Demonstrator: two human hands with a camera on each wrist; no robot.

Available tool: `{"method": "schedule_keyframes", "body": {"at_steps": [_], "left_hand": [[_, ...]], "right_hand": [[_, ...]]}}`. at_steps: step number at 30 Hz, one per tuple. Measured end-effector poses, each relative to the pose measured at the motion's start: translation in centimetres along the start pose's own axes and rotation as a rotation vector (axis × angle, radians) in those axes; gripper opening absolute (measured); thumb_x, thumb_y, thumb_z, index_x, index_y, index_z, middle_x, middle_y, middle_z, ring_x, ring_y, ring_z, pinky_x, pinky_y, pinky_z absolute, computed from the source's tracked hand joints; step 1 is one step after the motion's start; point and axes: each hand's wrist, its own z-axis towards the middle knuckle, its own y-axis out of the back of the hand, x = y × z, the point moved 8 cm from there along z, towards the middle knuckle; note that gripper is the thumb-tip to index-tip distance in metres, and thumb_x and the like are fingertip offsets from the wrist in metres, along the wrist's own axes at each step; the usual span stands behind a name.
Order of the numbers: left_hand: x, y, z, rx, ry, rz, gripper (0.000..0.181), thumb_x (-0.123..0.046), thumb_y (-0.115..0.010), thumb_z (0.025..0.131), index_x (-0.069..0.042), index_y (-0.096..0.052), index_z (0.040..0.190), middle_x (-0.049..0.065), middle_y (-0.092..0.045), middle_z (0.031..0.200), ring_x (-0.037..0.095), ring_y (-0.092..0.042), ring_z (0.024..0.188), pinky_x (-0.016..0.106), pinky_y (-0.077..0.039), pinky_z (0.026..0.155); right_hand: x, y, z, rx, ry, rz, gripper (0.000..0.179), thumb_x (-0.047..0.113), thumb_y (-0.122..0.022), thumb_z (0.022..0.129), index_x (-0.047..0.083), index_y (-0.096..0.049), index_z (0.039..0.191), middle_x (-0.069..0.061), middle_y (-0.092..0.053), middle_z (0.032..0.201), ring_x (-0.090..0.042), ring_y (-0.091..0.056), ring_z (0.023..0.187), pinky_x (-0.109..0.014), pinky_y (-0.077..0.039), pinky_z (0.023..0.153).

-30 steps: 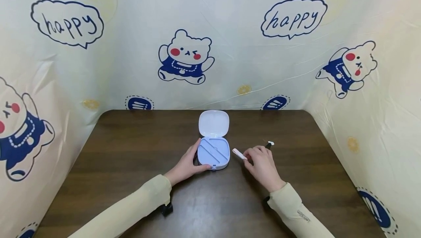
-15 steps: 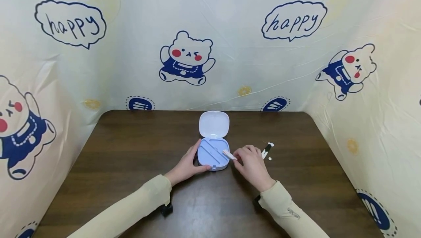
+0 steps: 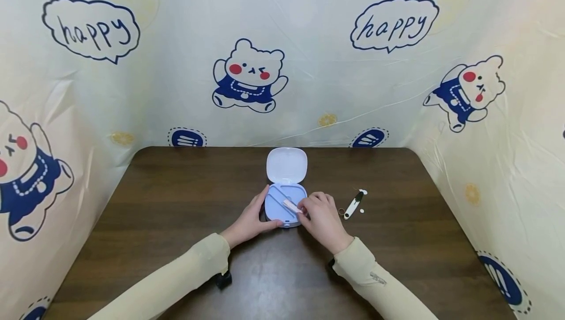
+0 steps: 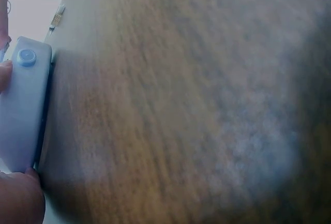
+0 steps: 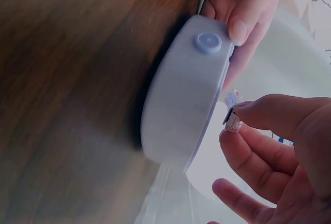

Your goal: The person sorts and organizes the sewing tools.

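A pale blue sewing-kit-like case (image 3: 274, 208) lies on the table with its lid (image 3: 287, 165) raised at the back. Slanting ridges divide its inner tray. My left hand (image 3: 248, 219) grips the case at the left, thumb at the front edge and fingers along the side. Over the right part of the tray, my right hand (image 3: 324, 219) pinches a small folded white tape measure (image 3: 291, 206) between thumb and fingers. Tick marks show on the tape's end in the right wrist view, beside a dark clip. The left wrist view catches the case's front button (image 4: 27, 57).
To the right of my right hand lies a small white-and-black tool (image 3: 352, 205), with a thin ring (image 3: 342, 212) beside it. Small white pieces (image 3: 362, 211) lie close by. A printed curtain (image 3: 318, 55) surrounds the dark wooden table (image 3: 185, 177).
My right hand has moved left with the tape measure, from beside the case to over its tray. The white-and-black tool has come into full view. My left hand stays put.
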Motion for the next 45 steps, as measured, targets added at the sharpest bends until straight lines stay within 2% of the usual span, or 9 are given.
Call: {"method": "schedule_keyframes", "body": {"at_steps": [9, 15, 23, 33, 39, 45], "left_hand": [[0.1, 0.0, 0.0, -0.001, 0.014, -0.005, 0.117, -0.046, -0.087, 0.085, -0.015, -0.012, 0.169, 0.017, -0.022, 0.171, 0.033, -0.026, 0.156, 0.057, -0.028, 0.123], [0.3, -0.1, 0.1, -0.007, 0.011, -0.002, 0.115, -0.045, -0.086, 0.086, -0.015, -0.012, 0.169, 0.017, -0.022, 0.171, 0.032, -0.026, 0.156, 0.057, -0.028, 0.123], [0.3, -0.2, 0.1, -0.004, 0.018, -0.006, 0.115, -0.046, -0.085, 0.086, -0.016, -0.012, 0.169, 0.016, -0.022, 0.171, 0.032, -0.026, 0.156, 0.058, -0.028, 0.123], [-0.1, -0.1, 0.2, -0.002, -0.022, 0.012, 0.112, -0.040, -0.085, 0.088, -0.011, -0.012, 0.169, 0.020, -0.023, 0.170, 0.034, -0.026, 0.155, 0.056, -0.027, 0.124], [0.0, -0.1, 0.2, -0.008, -0.025, 0.023, 0.112, -0.040, -0.085, 0.088, -0.011, -0.013, 0.168, 0.020, -0.023, 0.169, 0.036, -0.027, 0.155, 0.056, -0.028, 0.123], [0.0, -0.1, 0.1, -0.003, -0.014, 0.013, 0.113, -0.041, -0.085, 0.088, -0.012, -0.011, 0.169, 0.019, -0.021, 0.170, 0.034, -0.025, 0.156, 0.055, -0.027, 0.124]], "right_hand": [[1.2, -1.1, 0.6, 0.012, 0.027, -0.016, 0.014, 0.013, -0.085, 0.087, 0.010, -0.071, 0.091, 0.000, -0.068, 0.083, -0.029, -0.061, 0.102, -0.055, -0.045, 0.098], [2.1, -1.8, 0.9, 0.005, 0.041, -0.070, 0.016, 0.018, -0.085, 0.087, 0.013, -0.070, 0.087, 0.002, -0.066, 0.080, -0.026, -0.059, 0.094, -0.053, -0.044, 0.096], [2.5, -2.0, 1.1, -0.006, -0.010, -0.107, 0.020, 0.021, -0.086, 0.088, 0.013, -0.068, 0.083, 0.003, -0.064, 0.075, -0.025, -0.058, 0.090, -0.054, -0.042, 0.098], [2.7, -2.5, 1.4, -0.040, -0.047, -0.206, 0.026, 0.024, -0.085, 0.086, 0.015, -0.063, 0.076, 0.000, -0.062, 0.071, -0.027, -0.056, 0.083, -0.050, -0.044, 0.085], [2.2, -2.6, 1.4, -0.017, -0.076, -0.202, 0.031, 0.028, -0.086, 0.086, 0.015, -0.059, 0.075, 0.001, -0.062, 0.072, -0.027, -0.055, 0.083, -0.049, -0.044, 0.084], [1.8, -2.4, 1.5, -0.011, -0.074, -0.167, 0.030, 0.029, -0.088, 0.085, 0.014, -0.062, 0.077, 0.001, -0.062, 0.073, -0.026, -0.055, 0.082, -0.051, -0.044, 0.085]]}}
